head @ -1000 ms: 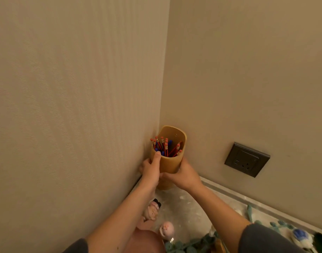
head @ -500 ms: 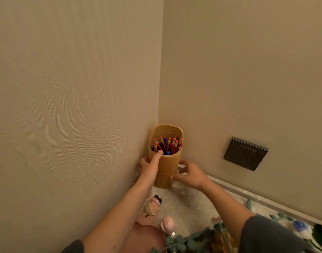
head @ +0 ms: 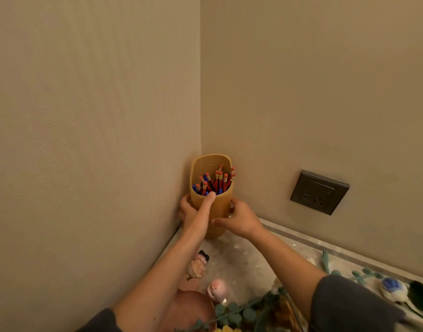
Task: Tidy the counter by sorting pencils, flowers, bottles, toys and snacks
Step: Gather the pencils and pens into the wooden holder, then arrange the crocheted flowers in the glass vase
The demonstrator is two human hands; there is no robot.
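A tan pencil holder (head: pixel 220 207) stands upright in the corner of the counter, filled with several red and blue pencils (head: pixel 215 182). My left hand (head: pixel 193 212) grips its left side, thumb lying up the front to the rim. My right hand (head: pixel 239 219) wraps the lower right side, thumb across the front. Small pink toy figures (head: pixel 197 267) (head: pixel 217 289) stand on the counter below my left forearm. Crocheted flowers (head: pixel 395 287) lie at the right along the wall.
Two beige walls meet right behind the holder. A dark wall socket (head: pixel 319 192) sits on the right wall. The pale speckled counter (head: pixel 244 259) runs along a raised back strip. Green crocheted leaves (head: pixel 234 310) and a pinkish round object (head: pixel 191 310) crowd the near edge.
The holder has shifted slightly into the corner and the pencils have leaned to the right. My right hand, apart from it half a second ago, is back around its lower side.
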